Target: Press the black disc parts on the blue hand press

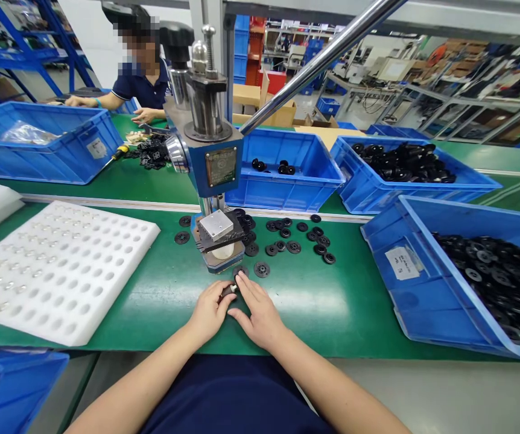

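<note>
My left hand (209, 310) and my right hand (256, 310) meet on the green mat just in front of a small blue hand press (215, 163). Both pinch a small black part with a pale tip (230, 290) between their fingertips. Several loose black round discs (294, 236) lie scattered to the right of the press base, one disc (261, 269) just beyond my right fingers. The press's long steel lever (332, 51) slants up to the right.
A white foam tray (88, 271) with rows of holes, some holding small clear pieces, lies at left. Blue bins (418, 289) of black discs stand at right and behind. Another person sits across the table at upper left beside a blue bin (38, 157).
</note>
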{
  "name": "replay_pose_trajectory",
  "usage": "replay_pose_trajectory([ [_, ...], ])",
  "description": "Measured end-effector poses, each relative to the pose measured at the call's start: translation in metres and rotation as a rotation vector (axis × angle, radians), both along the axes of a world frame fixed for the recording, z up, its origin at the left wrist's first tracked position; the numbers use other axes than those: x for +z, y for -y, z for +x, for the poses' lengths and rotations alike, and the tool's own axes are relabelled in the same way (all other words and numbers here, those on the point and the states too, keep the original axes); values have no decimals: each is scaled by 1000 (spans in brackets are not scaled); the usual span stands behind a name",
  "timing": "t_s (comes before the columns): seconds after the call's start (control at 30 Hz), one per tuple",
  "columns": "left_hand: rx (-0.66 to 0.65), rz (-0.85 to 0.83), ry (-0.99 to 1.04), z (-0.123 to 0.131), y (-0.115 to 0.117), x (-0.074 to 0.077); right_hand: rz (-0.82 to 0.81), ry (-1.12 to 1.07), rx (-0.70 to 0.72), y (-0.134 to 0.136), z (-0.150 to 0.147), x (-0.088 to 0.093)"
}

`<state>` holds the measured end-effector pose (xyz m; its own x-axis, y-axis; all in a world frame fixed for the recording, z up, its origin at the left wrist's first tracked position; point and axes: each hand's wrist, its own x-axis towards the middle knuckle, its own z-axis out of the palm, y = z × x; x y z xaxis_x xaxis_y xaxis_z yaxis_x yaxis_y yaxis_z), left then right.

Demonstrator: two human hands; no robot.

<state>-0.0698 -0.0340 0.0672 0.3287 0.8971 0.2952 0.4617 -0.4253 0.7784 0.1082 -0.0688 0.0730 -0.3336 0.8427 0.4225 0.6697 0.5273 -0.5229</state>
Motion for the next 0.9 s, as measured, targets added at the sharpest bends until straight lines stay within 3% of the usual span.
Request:
replay_pose_trajectory([
  [0.47,3,19,42,-2,1,5,21,-14,46,0,1,2],
  [0.9,59,119,33,0,0,0,7,2,111,2,-2,3],
])
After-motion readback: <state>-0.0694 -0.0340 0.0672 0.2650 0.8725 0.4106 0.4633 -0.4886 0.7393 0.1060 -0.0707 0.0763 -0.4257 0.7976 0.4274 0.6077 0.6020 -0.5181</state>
